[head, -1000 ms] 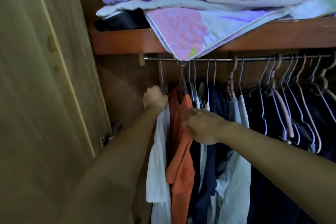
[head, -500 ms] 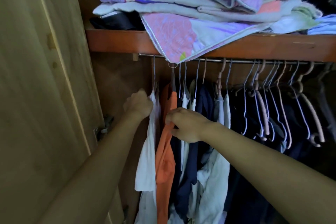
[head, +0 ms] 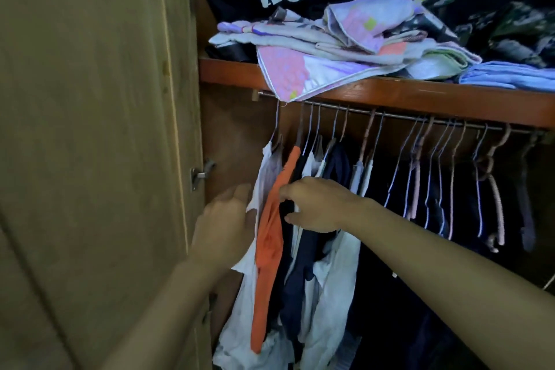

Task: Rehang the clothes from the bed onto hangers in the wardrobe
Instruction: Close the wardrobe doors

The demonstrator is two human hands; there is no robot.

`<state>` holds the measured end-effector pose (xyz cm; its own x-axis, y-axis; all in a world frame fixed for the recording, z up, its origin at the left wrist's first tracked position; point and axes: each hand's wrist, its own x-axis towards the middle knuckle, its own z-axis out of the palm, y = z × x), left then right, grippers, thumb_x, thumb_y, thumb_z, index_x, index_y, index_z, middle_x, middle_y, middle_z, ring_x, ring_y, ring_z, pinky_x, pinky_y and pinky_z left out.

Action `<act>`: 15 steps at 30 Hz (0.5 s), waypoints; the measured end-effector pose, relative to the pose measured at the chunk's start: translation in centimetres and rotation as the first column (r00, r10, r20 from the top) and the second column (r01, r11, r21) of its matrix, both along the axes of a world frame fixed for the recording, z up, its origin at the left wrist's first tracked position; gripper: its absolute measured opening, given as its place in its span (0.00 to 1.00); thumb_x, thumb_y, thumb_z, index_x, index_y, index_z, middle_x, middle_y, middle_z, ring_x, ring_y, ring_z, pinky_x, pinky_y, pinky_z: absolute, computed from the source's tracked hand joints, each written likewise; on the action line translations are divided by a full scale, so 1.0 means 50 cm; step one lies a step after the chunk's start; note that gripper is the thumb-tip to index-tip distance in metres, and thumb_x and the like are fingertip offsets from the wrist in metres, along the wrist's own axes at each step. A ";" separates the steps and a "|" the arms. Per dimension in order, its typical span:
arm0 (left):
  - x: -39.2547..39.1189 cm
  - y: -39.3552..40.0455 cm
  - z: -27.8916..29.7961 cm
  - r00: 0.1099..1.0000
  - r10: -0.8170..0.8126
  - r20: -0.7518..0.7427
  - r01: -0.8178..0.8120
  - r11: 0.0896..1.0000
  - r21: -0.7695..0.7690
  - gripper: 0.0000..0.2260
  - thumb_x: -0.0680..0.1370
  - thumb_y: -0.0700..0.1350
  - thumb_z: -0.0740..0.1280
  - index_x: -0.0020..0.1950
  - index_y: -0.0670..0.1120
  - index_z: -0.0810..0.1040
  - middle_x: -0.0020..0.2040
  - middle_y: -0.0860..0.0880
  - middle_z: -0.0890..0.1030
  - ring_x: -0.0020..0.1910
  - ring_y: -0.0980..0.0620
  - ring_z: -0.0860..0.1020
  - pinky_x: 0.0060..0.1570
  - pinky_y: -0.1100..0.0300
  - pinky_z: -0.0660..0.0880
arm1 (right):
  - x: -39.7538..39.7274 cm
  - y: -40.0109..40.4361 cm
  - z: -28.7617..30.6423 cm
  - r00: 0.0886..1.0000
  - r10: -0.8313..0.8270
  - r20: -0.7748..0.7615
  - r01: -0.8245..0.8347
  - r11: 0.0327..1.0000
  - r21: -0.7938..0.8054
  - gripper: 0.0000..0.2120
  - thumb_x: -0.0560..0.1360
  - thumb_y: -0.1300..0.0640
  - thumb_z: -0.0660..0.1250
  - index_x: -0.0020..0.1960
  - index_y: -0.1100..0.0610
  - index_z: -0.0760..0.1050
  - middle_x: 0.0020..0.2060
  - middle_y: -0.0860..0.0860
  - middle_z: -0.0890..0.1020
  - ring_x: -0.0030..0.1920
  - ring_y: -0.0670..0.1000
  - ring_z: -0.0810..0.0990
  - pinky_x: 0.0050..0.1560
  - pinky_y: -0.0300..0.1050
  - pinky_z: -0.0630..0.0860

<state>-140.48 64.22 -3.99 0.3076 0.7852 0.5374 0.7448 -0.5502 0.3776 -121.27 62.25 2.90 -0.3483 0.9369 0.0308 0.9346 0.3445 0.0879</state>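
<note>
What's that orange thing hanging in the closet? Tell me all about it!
The orange garment is soft, thin-looking cloth hanging long and narrow from a hanger on the rail, second from the left. It sits between a white garment and dark clothes. The right hand touches its upper edge with the fingertips; the left hand rests beside the white one.

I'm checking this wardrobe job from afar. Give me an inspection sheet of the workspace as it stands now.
Surface: hanging rail under a wooden shelf.
Job's things: white garment, orange garment and dark garments on hangers; empty hangers to the right.
Clutter: folded linens piled on the shelf, one corner overhanging.
Hands: left hand open beside the white garment; right hand among the clothes, its fingers at the orange garment.
Cables: nothing seen.
Surroundings: open wardrobe door on the left.
</note>
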 end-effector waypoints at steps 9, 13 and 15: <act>-0.099 -0.266 -0.065 0.929 0.329 0.171 -0.360 0.910 0.203 0.31 0.77 0.49 0.59 0.76 0.35 0.61 0.78 0.34 0.55 0.78 0.36 0.52 0.74 0.44 0.58 | -0.211 -0.123 0.040 0.818 0.425 0.387 -0.540 0.798 0.267 0.19 0.71 0.60 0.70 0.61 0.55 0.71 0.51 0.53 0.79 0.53 0.57 0.78 0.47 0.51 0.70; -0.181 -0.297 -0.050 0.761 0.544 0.353 -0.632 0.746 0.211 0.37 0.75 0.46 0.66 0.78 0.34 0.52 0.78 0.30 0.50 0.78 0.33 0.47 0.73 0.37 0.55 | -0.310 -0.145 0.050 0.734 0.593 0.331 -0.679 0.639 0.360 0.45 0.67 0.63 0.75 0.78 0.53 0.57 0.69 0.53 0.72 0.55 0.55 0.79 0.51 0.50 0.77; -0.215 -0.294 -0.046 0.671 0.606 0.427 -0.707 0.696 0.124 0.40 0.76 0.44 0.71 0.78 0.35 0.49 0.77 0.30 0.49 0.77 0.31 0.47 0.69 0.32 0.57 | -0.364 -0.155 0.065 0.669 0.634 0.388 -0.741 0.528 0.414 0.46 0.69 0.63 0.74 0.80 0.53 0.53 0.75 0.55 0.66 0.60 0.55 0.76 0.56 0.50 0.75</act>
